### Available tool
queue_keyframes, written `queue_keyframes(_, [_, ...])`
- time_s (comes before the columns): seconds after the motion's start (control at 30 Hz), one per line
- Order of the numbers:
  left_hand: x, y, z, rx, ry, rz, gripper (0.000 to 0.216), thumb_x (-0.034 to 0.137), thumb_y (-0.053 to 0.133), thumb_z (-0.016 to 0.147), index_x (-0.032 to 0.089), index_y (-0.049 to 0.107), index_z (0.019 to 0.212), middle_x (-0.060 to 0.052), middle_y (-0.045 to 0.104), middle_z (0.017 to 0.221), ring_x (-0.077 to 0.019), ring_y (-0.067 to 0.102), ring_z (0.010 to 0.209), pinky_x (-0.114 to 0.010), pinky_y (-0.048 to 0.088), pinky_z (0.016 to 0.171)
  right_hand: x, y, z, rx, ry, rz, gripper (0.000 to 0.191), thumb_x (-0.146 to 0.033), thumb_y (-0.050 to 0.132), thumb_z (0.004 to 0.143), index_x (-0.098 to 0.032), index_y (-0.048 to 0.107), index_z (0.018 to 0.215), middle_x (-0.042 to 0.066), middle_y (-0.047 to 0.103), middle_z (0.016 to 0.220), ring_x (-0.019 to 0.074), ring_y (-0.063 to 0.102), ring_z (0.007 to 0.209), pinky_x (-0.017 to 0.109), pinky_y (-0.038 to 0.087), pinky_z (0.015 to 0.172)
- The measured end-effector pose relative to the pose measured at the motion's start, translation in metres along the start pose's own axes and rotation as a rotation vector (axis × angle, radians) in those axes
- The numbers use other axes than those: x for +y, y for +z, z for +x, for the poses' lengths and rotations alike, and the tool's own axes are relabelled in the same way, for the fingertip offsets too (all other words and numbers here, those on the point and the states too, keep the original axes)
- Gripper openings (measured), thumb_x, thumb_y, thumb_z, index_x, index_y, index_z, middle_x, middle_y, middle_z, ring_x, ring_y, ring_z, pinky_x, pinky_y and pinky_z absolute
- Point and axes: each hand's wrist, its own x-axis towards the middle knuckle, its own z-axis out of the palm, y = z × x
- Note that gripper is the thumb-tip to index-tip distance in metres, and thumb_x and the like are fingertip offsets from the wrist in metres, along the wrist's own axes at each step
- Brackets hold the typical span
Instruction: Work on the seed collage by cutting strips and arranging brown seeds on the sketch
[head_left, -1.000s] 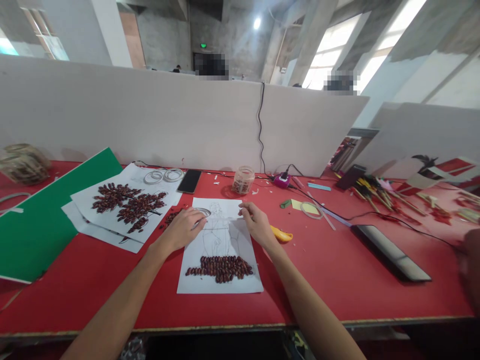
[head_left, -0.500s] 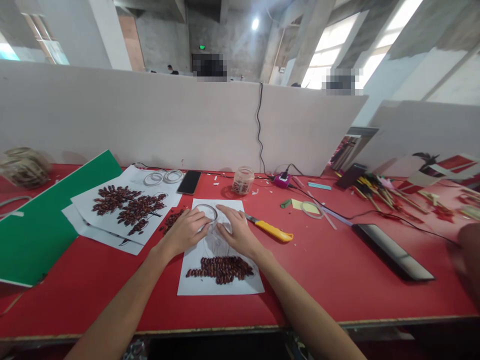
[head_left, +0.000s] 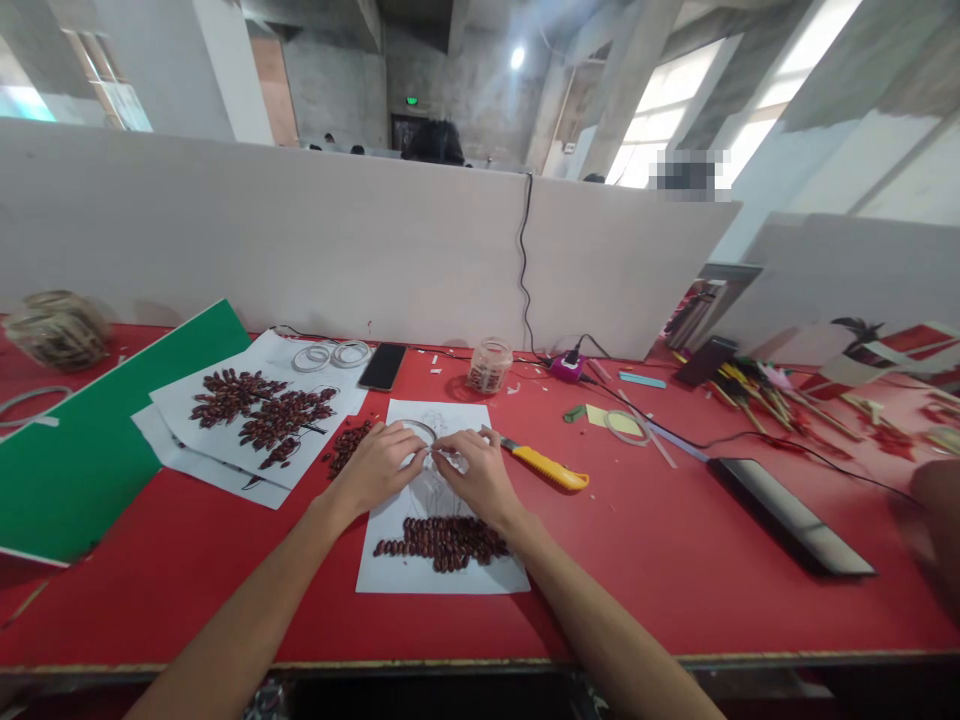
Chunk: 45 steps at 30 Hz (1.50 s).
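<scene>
The right hand (head_left: 476, 475) has come in from the right edge of the line-drawn paper sheet (head_left: 367, 578), where it was a second ago, to meet the left hand (head_left: 386, 460) above the upper half of the drawing. Its thumb and forefinger now nearly touch the left hand's, tip to tip. That inward move has also left the yellow utility knife (head_left: 551, 468) fully in view; it lies on the red counter (head_left: 637, 580), its blade end near the sheet's right edge.

The left fingers are closed on the near side of a pale ring, apparently a roll of adhesive tape (head_left: 428, 429), which sits over the sheet with its far rim showing beyond the fingertips. The right fingers are drawn together in a pinch, but whether a strip of tape is between them is too small to tell. The change seems to turn one-handed holding into two-handed work at the tape's edge.

The block of dark red-brown seeds (head_left: 450, 543) on the lower part of the sheet looks unchanged, its right end partly behind the right wrist. A loose pile of seeds (head_left: 345, 447) lies just left of the sheet, beside the left hand.
</scene>
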Motion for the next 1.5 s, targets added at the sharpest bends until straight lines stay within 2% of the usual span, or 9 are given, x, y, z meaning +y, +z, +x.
queue_keyframes(0.23, [0.008,0.002,0.003,0.077,-0.056,-0.092,0.021,0.016,0.056,0.093,0.019,0.061,0.073,-0.002,0.062,0.073,-0.0215,0.055,0.081,-0.035,0.039,0.077,-0.005,0.0,0.0,-0.008,-0.019,0.02,0.007,-0.017,0.062,0.093,-0.024,0.065,0.094,0.003,0.07,0.111,0.0211,0.062,0.106,0.038,0.029,0.095])
queue_keyframes(0.47, [0.008,0.007,0.007,0.111,-0.106,-0.32,0.023,0.014,0.054,0.09,0.02,0.06,0.068,0.001,0.062,0.068,-0.0174,0.049,0.07,-0.034,0.042,0.076,-0.01,-0.003,0.002,-0.037,-0.154,-0.152,0.01,-0.019,0.055,0.1,-0.025,0.063,0.101,0.006,0.067,0.123,0.0232,0.059,0.109,0.043,0.029,0.099])
queue_keyframes(0.63, [-0.01,0.0,0.005,0.165,-0.221,-0.349,0.026,0.016,0.05,0.092,0.02,0.061,0.07,0.0,0.065,0.071,-0.0183,0.055,0.074,-0.032,0.045,0.076,-0.015,-0.008,0.0,-0.097,-0.248,-0.193,0.016,-0.018,0.049,0.103,-0.025,0.063,0.105,0.007,0.068,0.126,0.0241,0.059,0.114,0.045,0.026,0.102])
queue_keyframes(0.8, [-0.023,-0.011,-0.003,0.195,-0.286,0.035,0.017,0.026,0.058,0.093,0.02,0.072,0.099,-0.009,0.069,0.108,-0.0293,0.058,0.103,-0.044,0.045,0.09,-0.009,-0.011,0.0,-0.024,-0.006,0.034,0.009,-0.018,0.051,0.099,-0.024,0.057,0.101,0.004,0.071,0.109,0.0216,0.063,0.103,0.044,0.027,0.099])
queue_keyframes(0.9, [-0.014,-0.009,-0.002,0.23,-0.241,-0.032,0.027,0.031,0.062,0.094,0.021,0.069,0.118,-0.01,0.065,0.124,-0.0304,0.056,0.116,-0.046,0.044,0.099,-0.005,-0.013,0.002,-0.066,0.062,0.155,0.01,-0.017,0.05,0.094,-0.023,0.055,0.101,0.003,0.07,0.099,0.0203,0.064,0.09,0.043,0.031,0.095])
queue_keyframes(1.07, [0.006,0.001,0.005,0.204,-0.18,-0.385,0.014,0.033,0.066,0.095,0.023,0.073,0.101,-0.005,0.071,0.107,-0.0228,0.064,0.102,-0.039,0.048,0.095,-0.008,-0.015,0.003,-0.092,0.084,0.239,0.013,-0.017,0.05,0.09,-0.022,0.058,0.1,0.004,0.071,0.098,0.0205,0.064,0.089,0.042,0.034,0.095])
queue_keyframes(1.33, [0.013,-0.001,0.007,0.24,-0.23,-0.43,0.016,0.027,0.064,0.092,0.02,0.067,0.078,-0.002,0.07,0.087,-0.0202,0.063,0.087,-0.036,0.048,0.088,-0.003,-0.015,0.006,-0.157,0.199,0.514,0.019,-0.035,0.055,0.095,-0.021,0.062,0.106,0.004,0.068,0.096,0.0188,0.062,0.088,0.033,0.049,0.08])
queue_keyframes(1.43, [0.009,-0.006,0.006,0.25,-0.282,-0.515,0.019,0.028,0.062,0.092,0.02,0.062,0.075,-0.002,0.067,0.082,-0.0179,0.061,0.081,-0.031,0.047,0.077,0.01,-0.025,0.006,-0.142,0.216,0.531,0.029,-0.037,0.058,0.094,-0.021,0.057,0.118,0.002,0.066,0.091,0.0177,0.062,0.083,0.032,0.05,0.077])
queue_keyframes(1.5, [0.003,-0.008,0.004,0.25,-0.356,-0.56,0.02,0.032,0.062,0.091,0.019,0.062,0.076,-0.001,0.067,0.081,-0.0169,0.06,0.078,-0.029,0.046,0.072,0.022,-0.038,0.005,-0.167,0.261,0.499,0.027,-0.038,0.059,0.093,-0.02,0.061,0.113,0.002,0.065,0.087,0.0175,0.061,0.081,0.032,0.05,0.075])
